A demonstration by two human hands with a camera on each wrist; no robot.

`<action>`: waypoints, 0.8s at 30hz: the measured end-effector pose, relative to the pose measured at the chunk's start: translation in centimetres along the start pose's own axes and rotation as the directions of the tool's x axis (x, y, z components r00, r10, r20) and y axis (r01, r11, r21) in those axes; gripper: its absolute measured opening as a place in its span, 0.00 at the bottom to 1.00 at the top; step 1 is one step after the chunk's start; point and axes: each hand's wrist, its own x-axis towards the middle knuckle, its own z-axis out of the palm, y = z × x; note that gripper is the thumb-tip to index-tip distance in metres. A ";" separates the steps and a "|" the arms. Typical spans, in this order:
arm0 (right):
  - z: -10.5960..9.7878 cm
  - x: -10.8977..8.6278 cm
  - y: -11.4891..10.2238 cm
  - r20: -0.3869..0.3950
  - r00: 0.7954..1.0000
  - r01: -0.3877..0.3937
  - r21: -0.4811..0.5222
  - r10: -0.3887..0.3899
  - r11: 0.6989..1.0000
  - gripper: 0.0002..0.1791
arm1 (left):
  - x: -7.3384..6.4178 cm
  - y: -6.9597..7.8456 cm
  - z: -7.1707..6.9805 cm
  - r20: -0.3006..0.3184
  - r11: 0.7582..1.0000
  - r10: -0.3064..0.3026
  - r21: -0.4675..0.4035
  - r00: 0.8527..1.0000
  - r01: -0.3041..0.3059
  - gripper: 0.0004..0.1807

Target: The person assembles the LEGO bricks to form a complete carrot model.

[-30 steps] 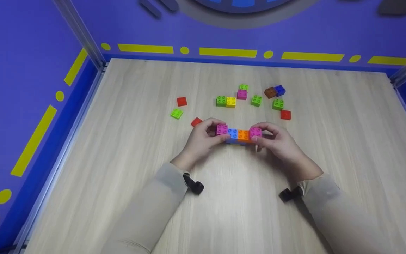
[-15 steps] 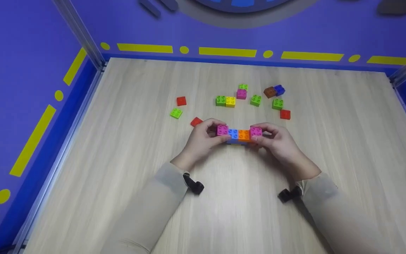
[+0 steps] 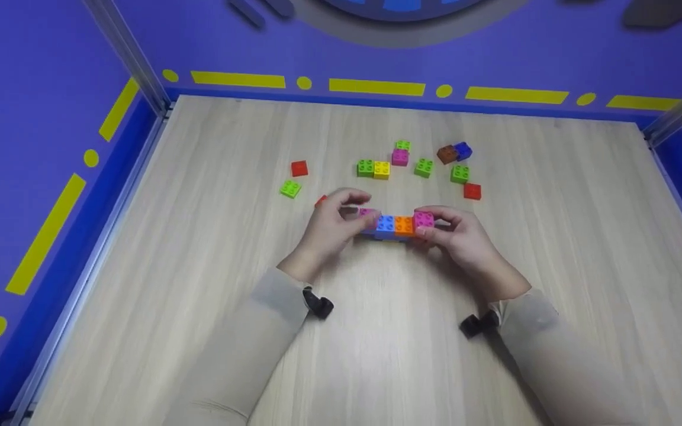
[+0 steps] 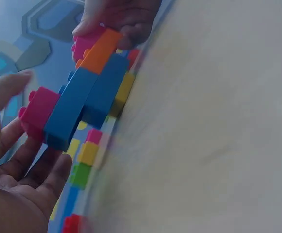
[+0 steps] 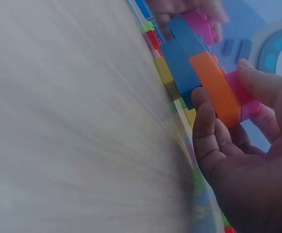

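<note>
A joined row of toy building bricks is held above the table between the two hands. A long blue brick (image 4: pixel 72 107) and an orange brick (image 3: pixel 404 225) lie end to end on another blue brick (image 4: pixel 106 90), with a yellow brick (image 5: pixel 167 77) underneath. Pink bricks cap both ends: a left one (image 4: pixel 40 112) and a right one (image 3: pixel 424 219). My right hand (image 3: pixel 465 239) grips the right end, thumb on the pink brick and fingers beneath the orange one. My left hand (image 3: pixel 326 231) is spread around the left end, its thumb apart from the pink brick in the left wrist view.
Loose bricks lie beyond the hands: a green one (image 3: pixel 365 168) beside a yellow one (image 3: pixel 382 170), a magenta one (image 3: pixel 400 157), a brown one (image 3: pixel 447 154), a blue one (image 3: pixel 463 151), and red pieces (image 3: pixel 299 168). Purple panels (image 3: pixel 376 53) border the wooden table.
The left hand has loosened from the left pink brick, its fingers lifting and spreading. The right hand keeps its grip. The whole view has shifted slightly.
</note>
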 end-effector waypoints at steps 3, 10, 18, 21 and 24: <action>0.0 0.1 0.0 0.001 1.000 0.004 -0.003 -0.004 1.000 0.30 | 0.7 0.6 -0.7 -0.059 0.999 0.052 -0.002 0.997 -0.052 0.21; 0.2 -0.2 0.0 -0.007 1.000 0.028 -0.035 -0.028 0.999 0.27 | 3.0 1.5 -2.0 -0.097 0.990 0.062 0.129 0.993 -0.049 0.19; 0.3 -0.2 -0.1 -0.014 0.999 0.036 -0.057 -0.037 0.998 0.27 | 6.6 1.6 -2.4 -0.079 0.942 -0.024 0.331 0.997 0.049 0.18; 0.2 -0.2 -0.1 -0.013 1.000 0.028 -0.059 -0.028 0.998 0.27 | 7.8 1.2 -2.0 -0.058 0.907 -0.059 0.413 0.997 0.078 0.19; 0.2 -0.2 -0.1 -0.004 1.000 0.022 -0.058 -0.022 0.998 0.27 | 8.8 0.9 -1.4 -0.053 0.858 -0.083 0.504 0.995 0.099 0.21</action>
